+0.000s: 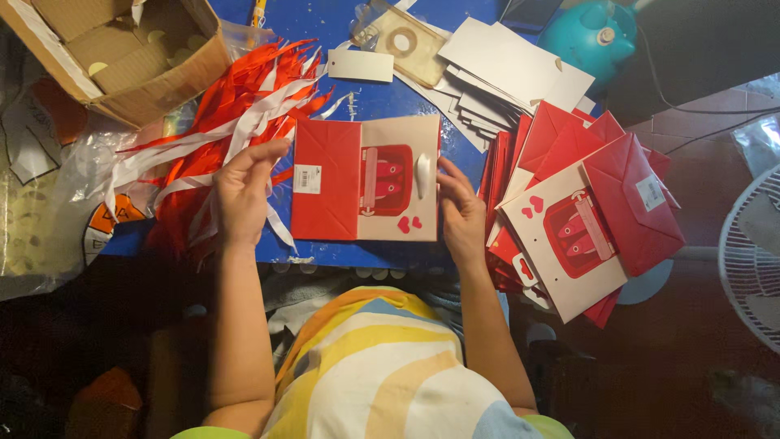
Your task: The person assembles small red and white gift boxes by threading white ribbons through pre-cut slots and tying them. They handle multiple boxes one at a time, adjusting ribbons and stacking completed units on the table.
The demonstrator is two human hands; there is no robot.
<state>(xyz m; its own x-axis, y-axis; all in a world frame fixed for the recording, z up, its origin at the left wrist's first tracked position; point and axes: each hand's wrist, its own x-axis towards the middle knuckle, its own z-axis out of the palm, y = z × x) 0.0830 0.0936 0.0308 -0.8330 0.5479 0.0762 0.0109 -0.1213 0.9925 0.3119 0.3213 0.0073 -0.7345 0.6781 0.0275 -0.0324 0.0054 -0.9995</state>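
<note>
A flat red-and-cream paper bag [366, 179] printed with two hearts lies alone on the blue table [390, 102]. The left hand [242, 193] pinches white ribbon [272, 218]; the right hand [459, 213] lies open-fingered on the bag's edge.

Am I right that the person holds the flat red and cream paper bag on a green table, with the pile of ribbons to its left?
Not quite: the table is blue, not green, as the head view shows. The paper bag and the ribbons left of it are as you say.
</note>
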